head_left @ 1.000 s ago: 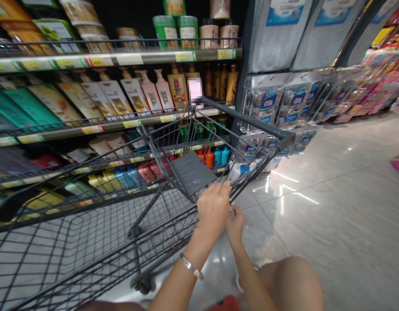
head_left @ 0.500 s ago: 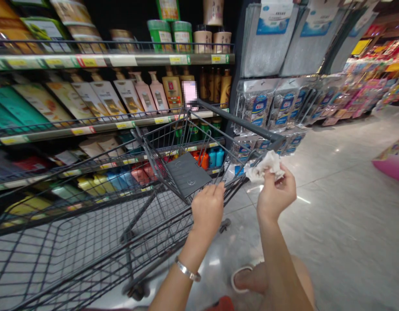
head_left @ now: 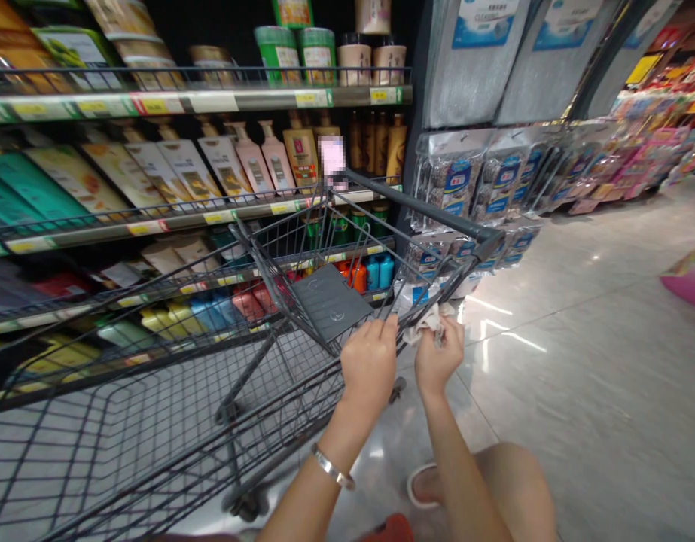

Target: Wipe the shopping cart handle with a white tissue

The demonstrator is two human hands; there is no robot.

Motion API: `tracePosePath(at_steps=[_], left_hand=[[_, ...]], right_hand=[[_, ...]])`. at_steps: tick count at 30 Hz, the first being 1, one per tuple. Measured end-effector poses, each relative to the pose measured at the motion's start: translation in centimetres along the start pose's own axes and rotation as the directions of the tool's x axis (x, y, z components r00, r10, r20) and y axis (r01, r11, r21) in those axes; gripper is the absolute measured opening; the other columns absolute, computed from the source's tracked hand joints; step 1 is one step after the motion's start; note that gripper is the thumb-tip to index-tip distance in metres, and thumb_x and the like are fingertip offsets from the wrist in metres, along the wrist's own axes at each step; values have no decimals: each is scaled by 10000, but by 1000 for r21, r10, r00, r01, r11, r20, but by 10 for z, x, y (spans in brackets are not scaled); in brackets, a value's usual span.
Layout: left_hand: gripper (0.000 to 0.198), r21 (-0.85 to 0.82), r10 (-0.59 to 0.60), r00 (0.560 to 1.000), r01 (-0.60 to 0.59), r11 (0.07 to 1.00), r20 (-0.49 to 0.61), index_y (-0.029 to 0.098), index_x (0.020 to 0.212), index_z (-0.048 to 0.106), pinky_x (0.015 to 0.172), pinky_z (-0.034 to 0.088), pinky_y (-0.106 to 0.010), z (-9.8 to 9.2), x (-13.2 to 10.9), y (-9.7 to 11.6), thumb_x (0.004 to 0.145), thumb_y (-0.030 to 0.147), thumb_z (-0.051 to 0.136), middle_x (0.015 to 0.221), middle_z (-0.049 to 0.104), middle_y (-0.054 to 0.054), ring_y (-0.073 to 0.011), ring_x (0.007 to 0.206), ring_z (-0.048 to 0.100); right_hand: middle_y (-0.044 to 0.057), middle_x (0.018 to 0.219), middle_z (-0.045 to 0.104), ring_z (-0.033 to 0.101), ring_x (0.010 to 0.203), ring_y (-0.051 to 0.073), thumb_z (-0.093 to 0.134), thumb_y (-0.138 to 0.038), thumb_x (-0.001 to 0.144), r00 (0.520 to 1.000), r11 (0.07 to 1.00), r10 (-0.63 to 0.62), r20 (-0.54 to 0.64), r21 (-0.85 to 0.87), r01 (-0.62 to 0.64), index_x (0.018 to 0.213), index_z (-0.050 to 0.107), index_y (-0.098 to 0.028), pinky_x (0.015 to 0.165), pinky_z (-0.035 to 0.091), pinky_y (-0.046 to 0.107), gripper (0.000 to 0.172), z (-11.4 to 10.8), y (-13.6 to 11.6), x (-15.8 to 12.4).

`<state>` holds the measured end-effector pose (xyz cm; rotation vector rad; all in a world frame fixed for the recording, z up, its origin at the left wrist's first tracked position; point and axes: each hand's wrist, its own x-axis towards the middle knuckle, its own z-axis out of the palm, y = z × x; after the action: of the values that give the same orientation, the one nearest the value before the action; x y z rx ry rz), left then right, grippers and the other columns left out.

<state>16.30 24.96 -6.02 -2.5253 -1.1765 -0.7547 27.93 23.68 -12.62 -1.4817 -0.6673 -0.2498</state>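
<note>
A dark grey wire shopping cart [head_left: 155, 444] stands in front of me, its push handle [head_left: 420, 205] at the upper right and a flat plastic child-seat panel [head_left: 333, 302] inside. My left hand [head_left: 370, 360], with a silver bracelet on the wrist, is closed around the cart's side rim near that panel. Just right of it, my right hand [head_left: 440, 354] pinches a crumpled white cloth or tissue [head_left: 425, 325]. The white piece lies against the cart's side bars below the handle's right end. My fingers partly cover both the rim and the white piece.
Shelves [head_left: 223, 218] of pump bottles and tubs rise behind the cart. Packs of steel scourers [head_left: 454, 177] and grey cloths [head_left: 477, 83] hang to the right. Tiled floor [head_left: 595, 361] stretches right, with a pink object [head_left: 689, 278] at the edge. My knee [head_left: 513, 482] is below.
My right hand has moved down and left with the white piece, from near the handle's end to the side bars. My left hand keeps its hold on the rim.
</note>
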Motion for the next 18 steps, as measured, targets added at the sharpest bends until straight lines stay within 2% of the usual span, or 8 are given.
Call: tracePosePath(at_steps=[5, 7, 9, 11, 13, 15, 16, 18], left_hand=[[211, -4, 0, 1000, 0, 1000, -2, 173, 1076, 613, 618, 391, -277, 1, -1, 0, 899, 163, 499, 727, 634, -14, -164, 734, 598], [214, -4, 6, 1000, -6, 1000, -1, 169, 1083, 609, 620, 390, -276, 1, -1, 0, 902, 165, 496, 728, 634, -17, -165, 739, 598], [209, -7, 10, 1000, -10, 1000, -8, 167, 1079, 610, 618, 390, -277, 0, -1, 0, 902, 172, 500, 728, 633, -17, -165, 742, 599], [201, -9, 10, 1000, -10, 1000, -26, 172, 1071, 613, 614, 390, -279, 0, -1, 0, 897, 175, 512, 729, 632, -12, -164, 736, 599], [197, -4, 8, 999, -8, 1000, -40, 177, 1066, 615, 616, 392, -278, 0, -2, 0, 893, 176, 521, 725, 631, -5, -160, 728, 599], [196, 1, 4, 999, -4, 1000, -40, 182, 1064, 616, 619, 393, -277, 0, -3, 0, 892, 177, 523, 719, 630, -1, -156, 723, 597], [197, 2, 2, 999, -2, 1000, -35, 183, 1065, 617, 620, 394, -278, 0, -3, 1, 893, 179, 522, 721, 631, -1, -156, 725, 597], [201, -1, -5, 1000, 5, 1000, -22, 187, 1069, 617, 620, 398, -283, -1, -4, 1, 894, 185, 519, 727, 632, -4, -157, 733, 598]], right_hand=[[75, 886, 588, 567, 903, 202, 499, -190, 750, 1000, 1000, 25, -11, 19, -25, 879, 650, -154, 852, 448, 372, 202, 4, 14, -23], [82, 868, 605, 574, 875, 208, 503, -219, 730, 993, 994, 105, 63, 13, -106, 842, 647, -151, 830, 454, 372, 195, 2, 23, -37], [87, 821, 631, 583, 819, 220, 524, -265, 694, 947, 969, 247, 206, -23, -248, 782, 653, -147, 780, 462, 369, 196, -6, 33, -53], [80, 740, 653, 587, 733, 225, 566, -304, 641, 823, 902, 418, 384, -66, -427, 718, 662, -144, 709, 464, 355, 202, -18, 41, -64], [56, 657, 653, 582, 636, 207, 619, -312, 595, 619, 777, 534, 576, -47, -627, 680, 664, -148, 627, 457, 325, 190, -34, 44, -67], [31, 621, 645, 576, 573, 181, 682, -294, 553, 441, 595, 531, 724, 52, -802, 690, 662, -165, 560, 450, 291, 189, -48, 41, -59], [22, 622, 644, 576, 560, 170, 710, -286, 536, 401, 498, 505, 764, 122, -859, 700, 657, -179, 536, 450, 279, 203, -54, 37, -52], [11, 646, 643, 575, 552, 152, 745, -284, 512, 418, 349, 475, 774, 271, -897, 714, 638, -207, 507, 455, 264, 242, -57, 27, -34]])
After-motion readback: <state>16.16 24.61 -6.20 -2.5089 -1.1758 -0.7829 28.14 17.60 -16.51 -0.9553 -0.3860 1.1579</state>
